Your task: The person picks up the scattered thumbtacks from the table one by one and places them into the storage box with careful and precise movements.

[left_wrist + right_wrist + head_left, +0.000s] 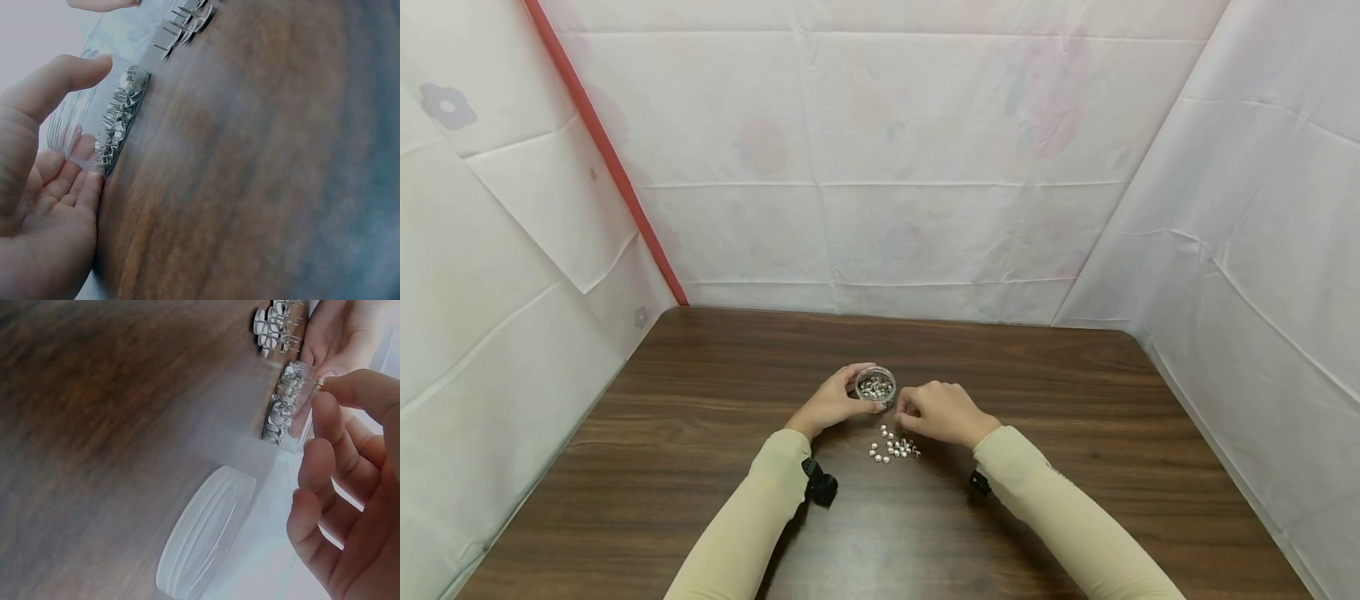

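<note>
My left hand (835,402) grips a clear round jar (78,109), thumb on the near side and fingers round the far side. Silvery thumbtacks (876,387) fill the jar's bottom; it stands upright on the table without a lid. Just right of the jar is my right hand (943,411), pinching a thumbtack (319,382) between thumb and index finger near the jar's rim. The other fingers of that hand (350,481) are loosely bent. Several loose thumbtacks (897,447) lie in front of the jar, many with points up in the left wrist view.
A clear plastic lid (206,531) lies on the table in the right wrist view. The dark wood table (1037,375) backs onto white patterned cloth (887,167), with cloth along both sides. A red strip (610,158) runs down the left corner.
</note>
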Tool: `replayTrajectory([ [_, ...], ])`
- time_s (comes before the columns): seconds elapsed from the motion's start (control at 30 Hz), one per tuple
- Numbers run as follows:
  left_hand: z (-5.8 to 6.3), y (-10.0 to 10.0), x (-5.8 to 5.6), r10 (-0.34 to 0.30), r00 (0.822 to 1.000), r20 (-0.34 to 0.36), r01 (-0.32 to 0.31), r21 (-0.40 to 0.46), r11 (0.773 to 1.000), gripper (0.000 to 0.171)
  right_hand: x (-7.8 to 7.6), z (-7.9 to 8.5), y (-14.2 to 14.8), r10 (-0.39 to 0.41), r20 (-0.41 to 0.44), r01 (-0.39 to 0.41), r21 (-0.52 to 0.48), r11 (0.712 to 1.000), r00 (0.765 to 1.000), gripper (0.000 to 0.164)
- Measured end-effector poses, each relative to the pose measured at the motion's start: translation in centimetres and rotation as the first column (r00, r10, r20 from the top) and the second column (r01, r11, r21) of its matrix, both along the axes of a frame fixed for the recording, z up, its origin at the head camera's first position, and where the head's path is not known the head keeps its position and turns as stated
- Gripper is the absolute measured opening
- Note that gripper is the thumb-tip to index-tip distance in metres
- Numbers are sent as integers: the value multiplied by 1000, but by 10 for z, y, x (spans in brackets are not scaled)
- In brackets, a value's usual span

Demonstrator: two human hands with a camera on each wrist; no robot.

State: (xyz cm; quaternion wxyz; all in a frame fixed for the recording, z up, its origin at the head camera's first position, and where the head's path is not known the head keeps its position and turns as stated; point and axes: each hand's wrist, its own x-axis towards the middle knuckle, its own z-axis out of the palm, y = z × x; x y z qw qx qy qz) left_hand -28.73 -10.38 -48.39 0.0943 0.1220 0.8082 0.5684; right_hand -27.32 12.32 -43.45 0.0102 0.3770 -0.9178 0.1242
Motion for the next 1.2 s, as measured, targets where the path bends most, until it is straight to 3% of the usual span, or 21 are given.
replayTrajectory([
  [0.13, 1, 0, 0, -29, 1000, 4, 29, 11, 1000, 77, -2, 1, -1, -24, -29, 23, -20, 1000, 999, 9],
  [0.4, 35, 1, 17, -82, 997, 9, 82, 3, 997, 75, -4, 5, -6, -62, -49, 58, -69, 996, 997, 11],
  [0.97, 41, 1, 21, -79, 996, 30, 79, -22, 997, 77, -19, -2, -21, -139, -4, 136, -179, 975, 990, 11],
  [1.2, 30, 1, 15, -63, 998, 25, 63, -18, 998, 76, -27, 1, -29, -145, 29, 148, -173, 974, 989, 11],
])
